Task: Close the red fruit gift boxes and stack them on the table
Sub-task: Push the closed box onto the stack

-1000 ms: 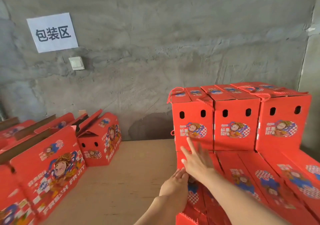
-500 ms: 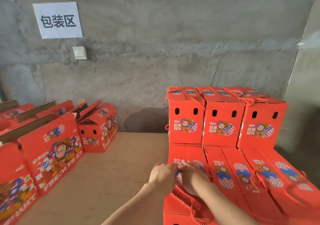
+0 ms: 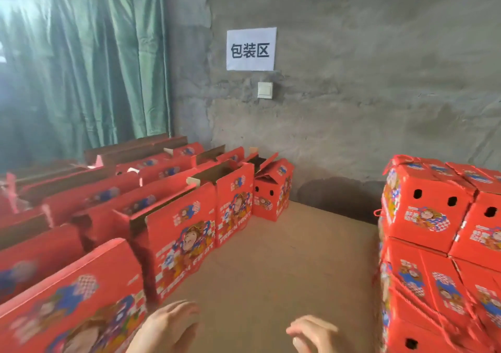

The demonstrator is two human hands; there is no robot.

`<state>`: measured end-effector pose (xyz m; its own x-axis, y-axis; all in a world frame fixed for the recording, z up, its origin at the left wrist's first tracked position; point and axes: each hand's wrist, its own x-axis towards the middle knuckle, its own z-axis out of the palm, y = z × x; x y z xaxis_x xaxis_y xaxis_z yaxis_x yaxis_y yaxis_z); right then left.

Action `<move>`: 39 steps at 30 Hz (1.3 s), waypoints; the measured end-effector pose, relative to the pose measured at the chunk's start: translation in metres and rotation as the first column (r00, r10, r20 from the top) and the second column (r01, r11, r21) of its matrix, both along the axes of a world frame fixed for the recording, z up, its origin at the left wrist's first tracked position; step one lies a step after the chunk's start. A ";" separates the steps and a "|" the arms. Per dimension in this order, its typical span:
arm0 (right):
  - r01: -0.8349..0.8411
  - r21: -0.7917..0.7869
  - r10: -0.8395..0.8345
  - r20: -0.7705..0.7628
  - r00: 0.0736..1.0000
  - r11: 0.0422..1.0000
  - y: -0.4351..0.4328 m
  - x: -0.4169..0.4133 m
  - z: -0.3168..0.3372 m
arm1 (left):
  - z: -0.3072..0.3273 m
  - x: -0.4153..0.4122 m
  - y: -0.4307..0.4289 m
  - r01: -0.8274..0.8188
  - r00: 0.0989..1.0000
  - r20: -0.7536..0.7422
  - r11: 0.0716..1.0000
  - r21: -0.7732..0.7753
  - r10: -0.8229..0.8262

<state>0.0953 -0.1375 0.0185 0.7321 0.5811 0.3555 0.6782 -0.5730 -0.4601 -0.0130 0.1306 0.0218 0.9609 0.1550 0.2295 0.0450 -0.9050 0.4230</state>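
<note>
Red open boxes [image 3: 176,238] blurry, nearest cropped

daylight glows through the curtain [image 3: 81,67] far up-left of the left hand [image 3: 168,325], blown out white at its top corner. the wall [image 3: 379,81] ahead of both hands is dim grey. motion blur smears it, the right hand [image 3: 311,333] and the boxes [image 3: 81,298] just left of them; the sign [image 3: 250,50] far ahead is readable. the stack [image 3: 423,217] right of the right hand bows at the frame edge.
</note>
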 end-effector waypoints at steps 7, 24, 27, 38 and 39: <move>-0.191 -0.083 0.154 -0.326 0.933 0.978 0.158 -0.088 -0.003 | 0.029 -0.132 0.123 -0.382 0.883 0.250 0.917 -0.113 0.398; 0.113 0.019 -0.043 -0.855 0.517 0.993 0.376 -0.170 0.018 | 0.036 -0.129 0.315 -0.374 0.807 -0.378 0.888 0.268 0.454; 0.295 0.031 -0.078 -0.934 0.350 0.955 0.400 -0.167 0.024 | 0.035 -0.106 0.303 -0.236 0.863 -0.408 0.952 0.192 0.297; 0.479 0.117 -0.010 -0.967 0.254 0.870 0.371 -0.149 0.039 | 0.028 -0.081 0.302 -0.309 0.847 -0.469 0.950 -0.052 0.249; 0.526 0.111 -0.029 -0.968 0.250 0.843 0.367 -0.148 0.038 | 0.029 -0.081 0.296 -0.295 0.862 -0.427 0.955 0.012 0.272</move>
